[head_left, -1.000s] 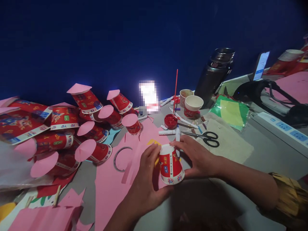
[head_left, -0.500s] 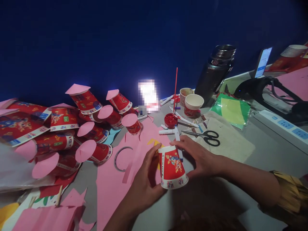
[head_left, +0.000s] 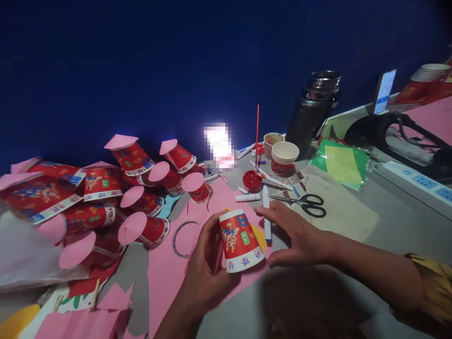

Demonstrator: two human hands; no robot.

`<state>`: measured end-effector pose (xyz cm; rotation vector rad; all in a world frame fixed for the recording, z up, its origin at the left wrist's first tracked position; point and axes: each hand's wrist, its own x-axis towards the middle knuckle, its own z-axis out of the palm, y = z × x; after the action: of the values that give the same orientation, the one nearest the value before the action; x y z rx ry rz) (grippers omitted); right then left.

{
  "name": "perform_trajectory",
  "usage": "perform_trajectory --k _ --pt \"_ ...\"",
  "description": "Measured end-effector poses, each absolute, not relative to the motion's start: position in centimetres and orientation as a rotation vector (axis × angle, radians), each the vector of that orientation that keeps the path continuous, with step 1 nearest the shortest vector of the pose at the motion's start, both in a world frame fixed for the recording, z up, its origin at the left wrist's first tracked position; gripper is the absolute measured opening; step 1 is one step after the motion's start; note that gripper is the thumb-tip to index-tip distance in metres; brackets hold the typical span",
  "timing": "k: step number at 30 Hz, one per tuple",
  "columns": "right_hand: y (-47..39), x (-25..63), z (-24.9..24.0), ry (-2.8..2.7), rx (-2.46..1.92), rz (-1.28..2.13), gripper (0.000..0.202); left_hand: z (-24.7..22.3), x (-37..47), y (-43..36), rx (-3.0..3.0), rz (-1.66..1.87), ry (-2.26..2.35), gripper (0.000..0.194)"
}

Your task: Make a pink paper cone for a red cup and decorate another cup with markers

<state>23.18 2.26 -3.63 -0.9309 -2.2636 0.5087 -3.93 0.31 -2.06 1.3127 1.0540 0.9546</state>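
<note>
An upside-down red and white paper cup (head_left: 240, 242) is held by my left hand (head_left: 208, 259), whose fingers wrap its left side. To the right of the cup, my right hand (head_left: 298, 233) is spread with a gap between thumb and fingers, holding nothing. A white marker with a blue end (head_left: 267, 216) lies by its fingertips. Beneath the cup is a large pink paper sheet (head_left: 165, 292) with a grey tape ring (head_left: 174, 240) on it. Black-handled scissors (head_left: 312, 205) rest beyond my right hand.
Red cups with pink paper cones (head_left: 144, 228) crowd the left side. Behind my hands are a red paint pot (head_left: 252, 181) with a thin upright stick, stacked white-rimmed cups (head_left: 284, 157) and a dark thermos (head_left: 310, 113). A power strip (head_left: 416, 186) lies at the right.
My right hand has let go of the cup and opened beside it. The cup has turned and shifted slightly left in my left hand, showing another part of its print.
</note>
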Motion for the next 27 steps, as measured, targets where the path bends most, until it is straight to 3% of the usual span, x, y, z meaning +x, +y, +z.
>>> perform_trajectory --k 4,9,16,27 --pt "2.5 23.1 -4.2 -2.246 -0.909 0.428 0.077 -1.9 -3.7 0.4 1.121 0.987 1.097 0.1" --pt "2.7 23.1 -4.3 -2.205 -0.961 0.395 0.066 -1.3 -5.0 0.6 0.883 0.921 1.024 0.108" --pt "2.5 23.1 -4.2 -2.221 -0.987 0.393 0.061 -3.6 -6.0 1.0 0.622 0.964 0.817 0.085" --pt "2.6 23.2 -4.8 -2.246 -0.996 0.381 0.064 -2.5 -4.9 1.2 0.604 0.962 0.676 0.09"
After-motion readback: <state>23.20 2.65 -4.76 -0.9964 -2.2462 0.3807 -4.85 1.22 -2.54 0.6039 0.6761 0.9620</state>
